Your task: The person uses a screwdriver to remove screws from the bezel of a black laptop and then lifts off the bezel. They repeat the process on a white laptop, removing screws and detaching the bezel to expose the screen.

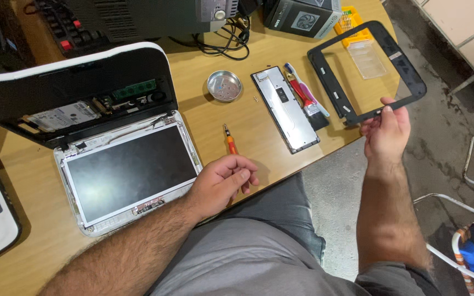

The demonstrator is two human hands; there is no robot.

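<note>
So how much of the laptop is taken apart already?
Quite a lot. The black screen frame is off, held up by the right hand. The keyboard panel lies on the desk, and the laptop shows bare insides. The left hand rests near the orange screwdriver. The screen panel is still in place.

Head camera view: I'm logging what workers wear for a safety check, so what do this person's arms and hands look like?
Both forearms are bare and hairy, with no sleeves in view. The left hand and right hand wear no gloves, and no rings, watch or wristband show. Grey trousers cover the lap.
</note>
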